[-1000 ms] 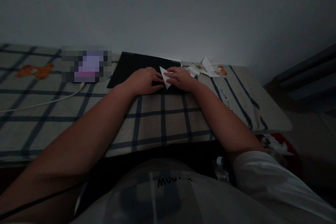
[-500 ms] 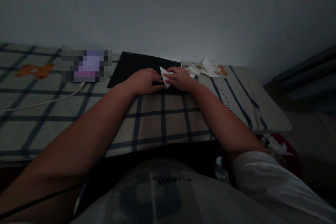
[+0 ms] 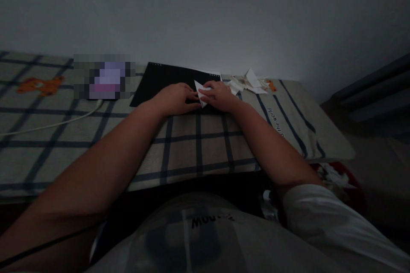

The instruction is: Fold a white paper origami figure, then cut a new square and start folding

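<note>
A small white folded paper (image 3: 203, 92) with a pointed top stands between my two hands, over a black sheet-like pad (image 3: 166, 77). My right hand (image 3: 219, 95) grips it from the right, its fingers lying across the paper's face. From the left, my left hand (image 3: 177, 99) has its thumb and fingertips closed in at the paper's left edge. Part of the paper is hidden behind the right fingers. Just right of my right hand lies a heap of white paper pieces (image 3: 253, 82), some folded to points.
A checked cloth (image 3: 185, 149) covers the table, which meets a wall (image 3: 205, 17). On the left are a blurred phone (image 3: 107, 79) with a white cable (image 3: 68, 122) and an orange cutout shape (image 3: 40, 85). Below right, a red bin (image 3: 357, 192) holds paper scraps, near a clear bottle (image 3: 268, 207).
Both hands keep their hold and position on the folded paper. The whole view has shifted very slightly.
</note>
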A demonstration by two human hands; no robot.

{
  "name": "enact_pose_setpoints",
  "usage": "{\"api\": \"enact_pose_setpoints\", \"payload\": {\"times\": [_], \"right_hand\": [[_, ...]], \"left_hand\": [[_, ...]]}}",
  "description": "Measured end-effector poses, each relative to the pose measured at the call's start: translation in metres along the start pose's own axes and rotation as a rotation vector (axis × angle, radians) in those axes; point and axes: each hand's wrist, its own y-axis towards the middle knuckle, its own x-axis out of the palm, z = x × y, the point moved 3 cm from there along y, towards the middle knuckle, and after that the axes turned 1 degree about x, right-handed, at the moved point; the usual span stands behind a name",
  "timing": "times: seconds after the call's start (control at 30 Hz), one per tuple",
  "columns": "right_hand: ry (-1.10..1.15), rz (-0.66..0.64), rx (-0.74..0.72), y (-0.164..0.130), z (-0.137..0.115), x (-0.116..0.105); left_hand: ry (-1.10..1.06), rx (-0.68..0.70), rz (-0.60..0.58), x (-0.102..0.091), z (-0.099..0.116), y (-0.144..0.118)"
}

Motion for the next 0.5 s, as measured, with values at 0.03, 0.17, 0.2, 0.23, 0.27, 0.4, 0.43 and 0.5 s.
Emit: {"api": "enact_pose_setpoints", "payload": {"times": [0.03, 0.17, 0.2, 0.23, 0.27, 0.4, 0.43, 0.5], "right_hand": [[-0.004, -0.004, 0.003, 0.0002, -0.0003, -0.0005], [-0.015, 0.007, 0.01, 0.0, -0.0021, -0.0019], [-0.017, 0.016, 0.007, -0.0004, -0.0029, -0.0021], [-0.019, 0.026, 0.004, -0.001, -0.0038, -0.0022], [-0.023, 0.037, 0.001, -0.0016, -0.0048, -0.0024], [-0.052, 0.078, 0.004, -0.0043, -0.0085, -0.0037], [-0.057, 0.087, 0.004, -0.0046, -0.0088, -0.0041], [-0.062, 0.096, 0.004, -0.0046, -0.0084, -0.005]], "left_hand": [[0.001, -0.021, 0.024, 0.0, -0.0008, -0.0002], [0.042, -0.094, 0.089, -0.0009, -0.002, -0.0017], [0.052, -0.093, 0.087, -0.001, -0.0015, -0.0019], [0.057, -0.083, 0.078, -0.0009, -0.0007, -0.0019], [0.056, -0.07, 0.068, -0.0008, 0.0001, -0.0018], [0.027, -0.049, 0.056, -0.0004, 0.0012, -0.0007], [0.018, -0.05, 0.061, -0.0003, 0.0008, -0.0006], [0.004, -0.05, 0.068, -0.0001, -0.0007, -0.0005]]}}
